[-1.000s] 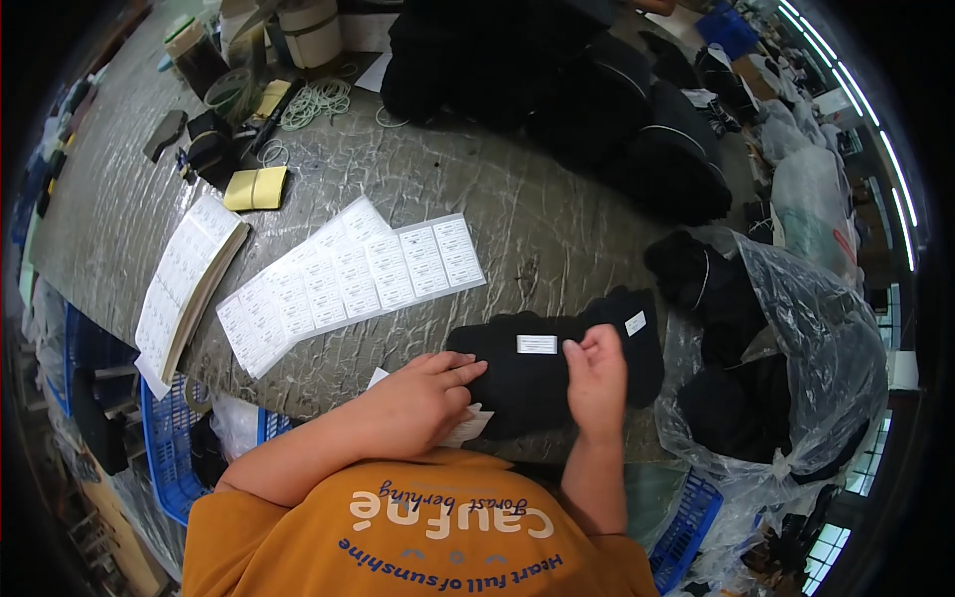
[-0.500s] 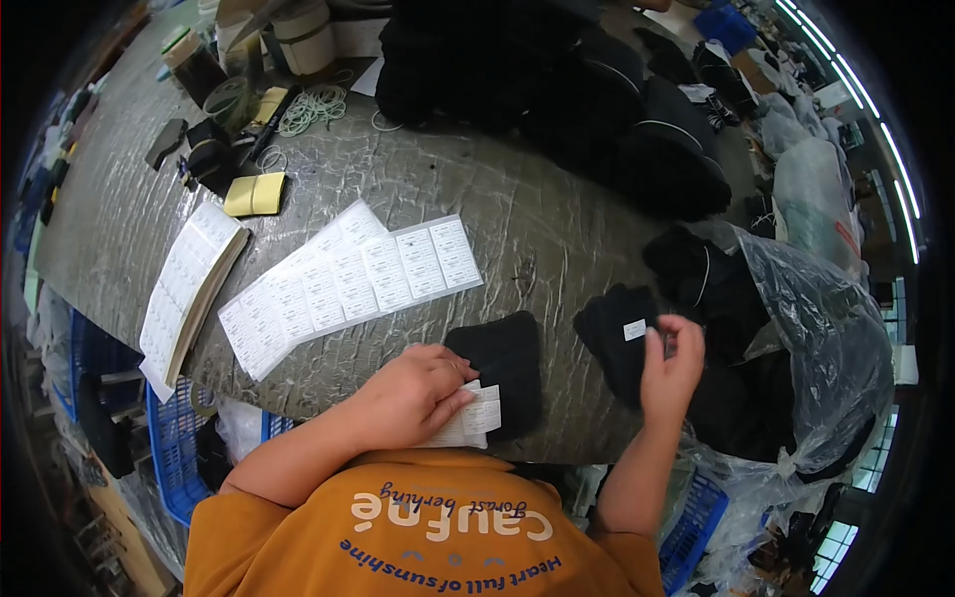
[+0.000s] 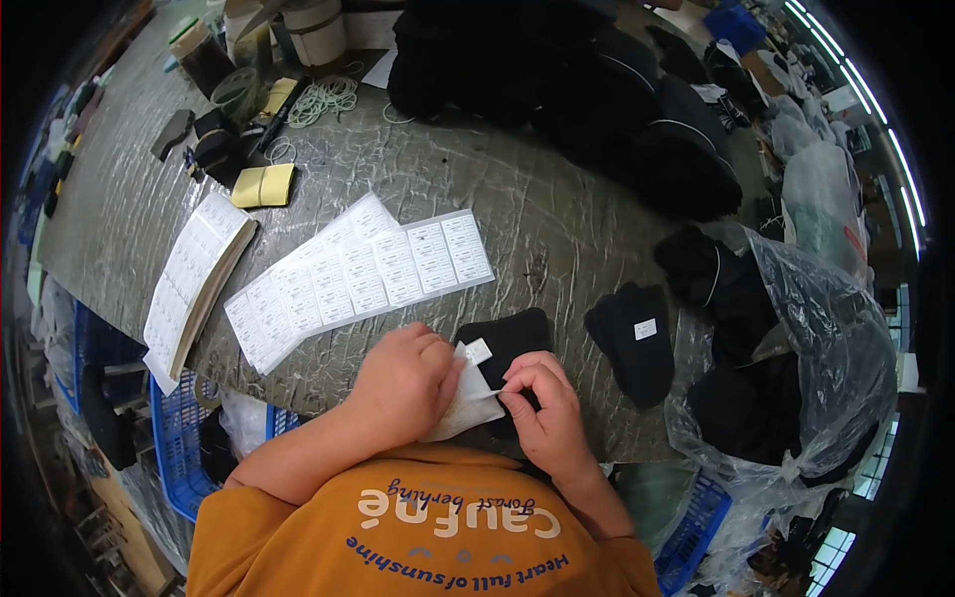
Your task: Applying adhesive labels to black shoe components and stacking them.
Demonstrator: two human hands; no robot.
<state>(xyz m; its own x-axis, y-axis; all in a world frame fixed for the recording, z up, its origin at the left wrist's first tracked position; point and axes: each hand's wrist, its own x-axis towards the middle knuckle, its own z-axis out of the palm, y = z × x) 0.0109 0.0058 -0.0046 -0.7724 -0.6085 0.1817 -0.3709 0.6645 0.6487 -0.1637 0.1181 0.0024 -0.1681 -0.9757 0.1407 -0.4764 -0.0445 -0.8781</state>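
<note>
At the grey table (image 3: pixel 557 249), white paper slips (image 3: pixel 474 406) sit in the left grip (image 3: pixel 406 383), edge pinched by the right grip (image 3: pixel 543 410).

Light fell moderately and evenly over the right hand (image 3: pixel 542 413), while strip lights (image 3: pixel 867 93) glared white, well beyond it to the right. The wrinkled tabletop (image 3: pixel 567 239) ahead of the hand gave off streaky sheen (dull, not dazzling). Farther ahead, black bundles (image 3: pixel 567 90) sank into near-featureless dark. Edges bowed toward the blackened rim, where detail seemed soft.
</note>
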